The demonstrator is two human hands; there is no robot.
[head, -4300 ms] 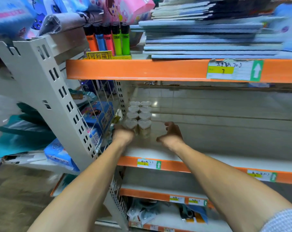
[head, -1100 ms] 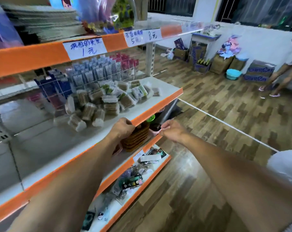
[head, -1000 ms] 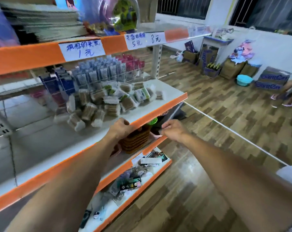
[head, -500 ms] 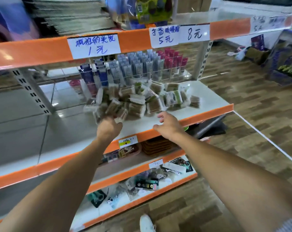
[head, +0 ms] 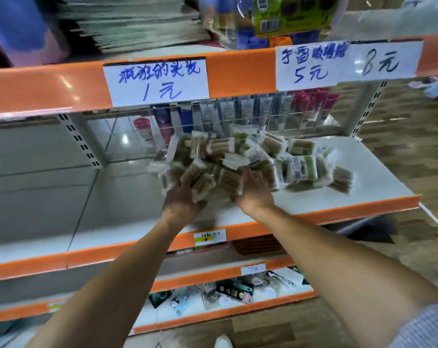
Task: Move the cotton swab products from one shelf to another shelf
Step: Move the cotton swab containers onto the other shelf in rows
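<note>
A heap of clear packets of wooden-stick cotton swabs (head: 250, 156) lies on the white middle shelf (head: 363, 194) with an orange front edge. My left hand (head: 182, 199) is at the heap's front left, fingers curled round packets there. My right hand (head: 253, 189) reaches into the heap's front middle, its fingers around a packet. The frame is blurred by motion, so the exact grip of each finger is unclear.
A wire rack of tubes (head: 238, 114) stands behind the heap. The orange shelf above (head: 238, 74) carries handwritten price labels and stacked goods. Lower shelves hold brown baskets (head: 258, 244) and small packaged items (head: 233, 292). Wooden floor lies to the right.
The view has swung from the heart-shaped jars' shelf to this one. Both hands rose from the lower shelf's edge and moved into the cotton swab heap, closing on packets.
</note>
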